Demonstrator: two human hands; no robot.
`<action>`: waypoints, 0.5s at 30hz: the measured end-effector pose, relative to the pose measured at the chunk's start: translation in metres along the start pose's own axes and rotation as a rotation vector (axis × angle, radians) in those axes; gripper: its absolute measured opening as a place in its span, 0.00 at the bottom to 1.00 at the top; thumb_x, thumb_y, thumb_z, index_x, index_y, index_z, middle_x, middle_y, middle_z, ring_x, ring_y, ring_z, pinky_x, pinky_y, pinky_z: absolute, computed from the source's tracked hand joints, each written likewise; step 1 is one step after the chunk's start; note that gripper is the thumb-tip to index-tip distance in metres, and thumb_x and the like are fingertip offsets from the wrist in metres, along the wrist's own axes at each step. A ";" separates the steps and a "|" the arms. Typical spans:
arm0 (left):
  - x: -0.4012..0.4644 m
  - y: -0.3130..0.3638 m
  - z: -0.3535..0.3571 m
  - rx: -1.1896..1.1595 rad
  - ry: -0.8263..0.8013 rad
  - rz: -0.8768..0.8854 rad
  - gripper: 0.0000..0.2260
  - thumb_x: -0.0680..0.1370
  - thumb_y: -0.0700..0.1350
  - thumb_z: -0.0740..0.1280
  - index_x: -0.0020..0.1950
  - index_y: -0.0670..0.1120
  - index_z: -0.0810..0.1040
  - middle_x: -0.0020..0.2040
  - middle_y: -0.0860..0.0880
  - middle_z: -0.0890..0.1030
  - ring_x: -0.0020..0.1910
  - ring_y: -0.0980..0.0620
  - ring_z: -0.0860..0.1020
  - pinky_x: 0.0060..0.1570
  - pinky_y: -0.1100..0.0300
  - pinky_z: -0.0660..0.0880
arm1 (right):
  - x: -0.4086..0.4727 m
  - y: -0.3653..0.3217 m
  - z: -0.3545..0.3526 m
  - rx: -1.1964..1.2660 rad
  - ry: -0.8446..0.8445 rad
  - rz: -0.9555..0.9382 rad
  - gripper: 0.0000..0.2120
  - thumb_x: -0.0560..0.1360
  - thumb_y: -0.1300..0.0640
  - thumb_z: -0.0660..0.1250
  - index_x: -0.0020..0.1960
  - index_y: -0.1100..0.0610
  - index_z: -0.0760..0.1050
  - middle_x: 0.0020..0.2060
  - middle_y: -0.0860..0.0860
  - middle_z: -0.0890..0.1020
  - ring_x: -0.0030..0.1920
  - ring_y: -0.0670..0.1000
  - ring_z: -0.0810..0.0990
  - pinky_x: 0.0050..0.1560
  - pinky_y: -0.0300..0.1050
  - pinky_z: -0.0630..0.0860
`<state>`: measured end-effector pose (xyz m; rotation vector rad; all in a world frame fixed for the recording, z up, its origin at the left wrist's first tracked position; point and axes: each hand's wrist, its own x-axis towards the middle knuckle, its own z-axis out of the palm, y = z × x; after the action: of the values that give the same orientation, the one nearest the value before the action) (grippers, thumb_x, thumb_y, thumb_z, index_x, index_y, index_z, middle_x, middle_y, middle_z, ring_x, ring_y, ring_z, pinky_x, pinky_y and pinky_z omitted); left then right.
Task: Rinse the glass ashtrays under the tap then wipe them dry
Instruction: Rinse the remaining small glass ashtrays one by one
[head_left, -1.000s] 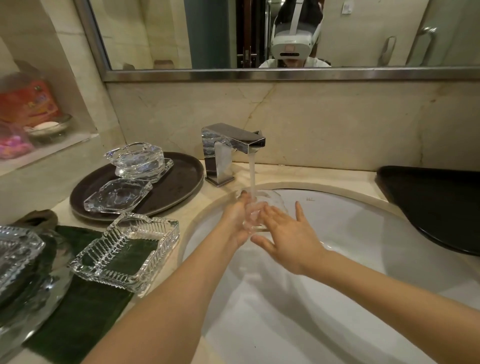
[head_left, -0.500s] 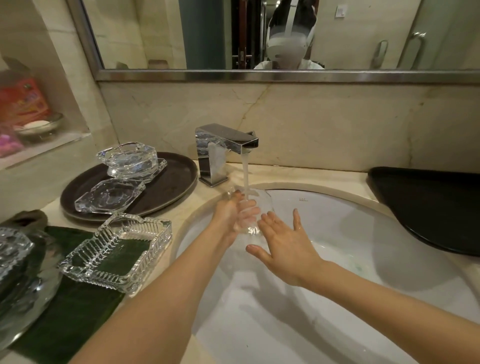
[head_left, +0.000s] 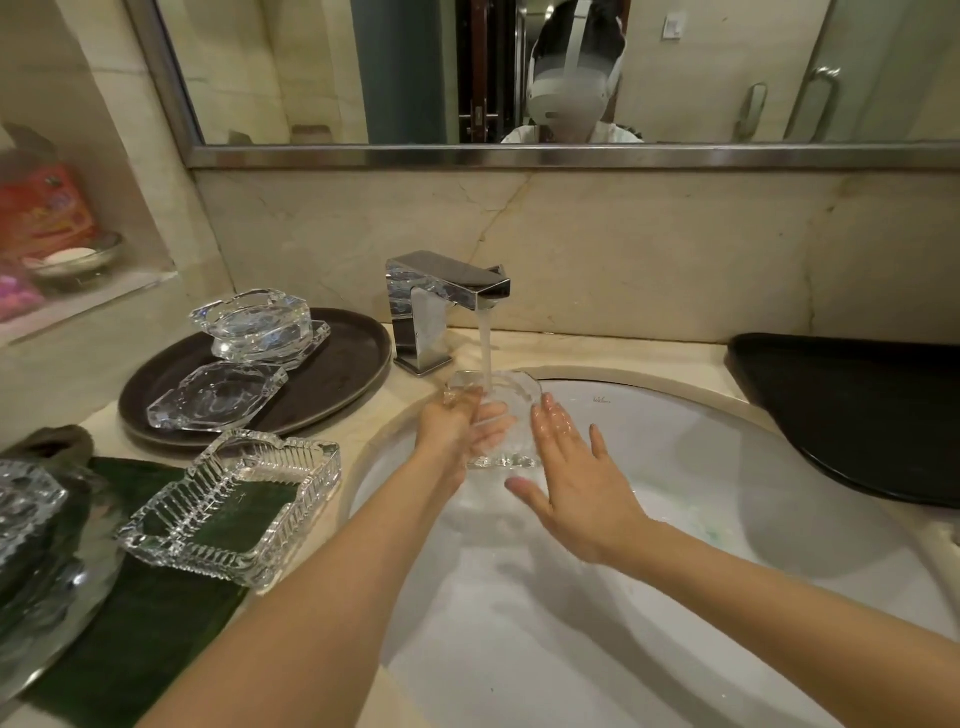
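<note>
Head view: left hand (head_left: 457, 426) grips a wet, slippery (likely heavy, breakable) glass ashtray (head_left: 511, 415) by its edge, right hand (head_left: 576, 483) flat-fingered alongside.

Bathroom, prob hotel: white basin (head_left: 675, 649) set in marble counter (head_left: 597, 353), chrome tap (head_left: 441, 306) at far edge, wall mirror (head_left: 519, 73) above, glass shower door reflected far right.

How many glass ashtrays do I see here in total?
5, perhaps more: one under the tap in the left hand, two on the round tray, one on the green cloth, one cut off at far left.
</note>
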<state>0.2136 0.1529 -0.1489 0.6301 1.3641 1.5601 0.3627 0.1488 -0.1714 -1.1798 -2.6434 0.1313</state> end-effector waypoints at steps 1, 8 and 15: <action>-0.002 0.001 0.001 0.010 -0.001 -0.001 0.10 0.81 0.42 0.61 0.59 0.39 0.74 0.36 0.47 0.82 0.28 0.54 0.81 0.32 0.59 0.79 | 0.006 -0.002 -0.001 0.144 -0.034 0.059 0.38 0.75 0.35 0.41 0.75 0.56 0.34 0.75 0.49 0.38 0.76 0.47 0.41 0.74 0.49 0.41; -0.002 0.000 -0.002 0.086 0.023 -0.053 0.08 0.79 0.44 0.64 0.56 0.41 0.74 0.52 0.37 0.81 0.49 0.37 0.81 0.51 0.42 0.78 | 0.045 -0.013 -0.017 0.916 0.175 0.336 0.20 0.82 0.52 0.53 0.72 0.54 0.60 0.51 0.54 0.80 0.44 0.48 0.78 0.36 0.37 0.71; -0.004 0.002 -0.004 0.257 0.110 -0.001 0.27 0.79 0.62 0.53 0.46 0.40 0.77 0.43 0.41 0.83 0.39 0.43 0.81 0.42 0.53 0.77 | 0.065 -0.010 -0.026 1.410 0.026 0.519 0.23 0.81 0.46 0.54 0.56 0.66 0.73 0.47 0.57 0.80 0.43 0.54 0.80 0.49 0.49 0.77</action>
<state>0.2120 0.1475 -0.1473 0.7057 1.6642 1.4481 0.3208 0.1899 -0.1324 -1.1183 -1.3902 1.6508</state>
